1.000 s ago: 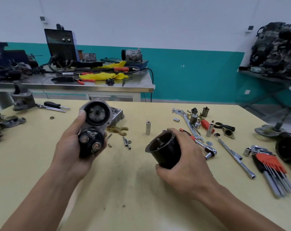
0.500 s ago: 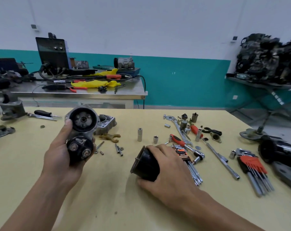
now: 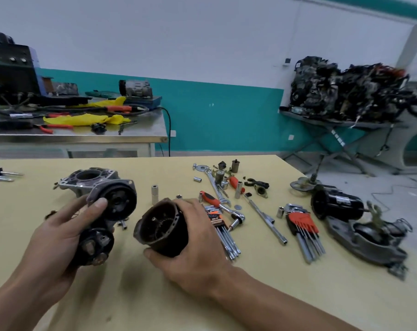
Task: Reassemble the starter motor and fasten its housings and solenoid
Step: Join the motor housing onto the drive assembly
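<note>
My left hand (image 3: 59,237) grips the starter's grey housing with its black solenoid (image 3: 100,228), the round openings turned toward me, thumb on the housing's rim. My right hand (image 3: 193,244) holds the black cylindrical motor case (image 3: 162,230), its open end tilted left toward the housing, a short gap between the two. Both parts hang just above the yellow table (image 3: 274,295). A grey aluminium end housing (image 3: 88,179) lies on the table behind my left hand.
Right of my hands lie a ratchet with an orange grip (image 3: 220,205), sockets, an extension bar (image 3: 264,218) and a red hex key set (image 3: 303,225). A second black starter motor (image 3: 338,204) and a grey casting (image 3: 370,240) sit at the far right. A cluttered steel bench (image 3: 78,134) stands behind.
My right hand has lifted the motor case off the table and turned its open end toward the housing. The view has swung right, and the two parts are closer together.
</note>
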A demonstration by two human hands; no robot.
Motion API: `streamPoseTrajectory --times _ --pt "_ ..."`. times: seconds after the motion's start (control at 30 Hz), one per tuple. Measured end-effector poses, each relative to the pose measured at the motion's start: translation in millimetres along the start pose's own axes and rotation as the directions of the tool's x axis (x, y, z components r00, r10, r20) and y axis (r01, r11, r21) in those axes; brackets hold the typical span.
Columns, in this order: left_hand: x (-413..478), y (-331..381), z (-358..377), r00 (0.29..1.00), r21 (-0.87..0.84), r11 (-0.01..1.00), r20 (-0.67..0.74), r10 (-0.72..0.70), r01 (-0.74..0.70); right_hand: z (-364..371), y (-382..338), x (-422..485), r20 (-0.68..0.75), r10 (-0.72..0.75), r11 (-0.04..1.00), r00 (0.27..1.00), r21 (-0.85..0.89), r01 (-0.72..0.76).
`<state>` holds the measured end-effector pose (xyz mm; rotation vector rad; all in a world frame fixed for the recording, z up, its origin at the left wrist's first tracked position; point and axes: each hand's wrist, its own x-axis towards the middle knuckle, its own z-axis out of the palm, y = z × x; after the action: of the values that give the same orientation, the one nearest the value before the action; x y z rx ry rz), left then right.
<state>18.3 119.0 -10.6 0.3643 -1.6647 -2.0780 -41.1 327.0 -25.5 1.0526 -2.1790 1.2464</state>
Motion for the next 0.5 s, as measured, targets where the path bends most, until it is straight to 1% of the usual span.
streamPoseTrajectory --times 0.07,0.13,0.23,0.37,0.5 --pt "2 -4 1 1.000 0.034 0.999 -0.012 -0.003 0.004 -2 1 0 -0.048 0.049 0.993 0.998 0.112 -0.043" --pt "3 -7 2 1.000 0.051 0.999 -0.022 -0.011 0.012 -3 3 1 -0.084 0.137 0.965 0.987 0.235 -0.114" --pt "6 -11 3 1.000 0.054 0.998 -0.002 -0.025 0.025 -7 9 0 -0.115 0.192 0.931 0.975 0.336 -0.144" --pt "7 -14 3 1.000 0.125 0.992 0.022 -0.022 0.019 -10 13 1 -0.157 0.182 0.911 0.971 0.398 -0.107" --pt "5 -22 4 0.998 0.240 0.969 0.044 0.054 -0.063 -15 13 7 -0.231 0.077 0.913 0.970 0.406 0.024"
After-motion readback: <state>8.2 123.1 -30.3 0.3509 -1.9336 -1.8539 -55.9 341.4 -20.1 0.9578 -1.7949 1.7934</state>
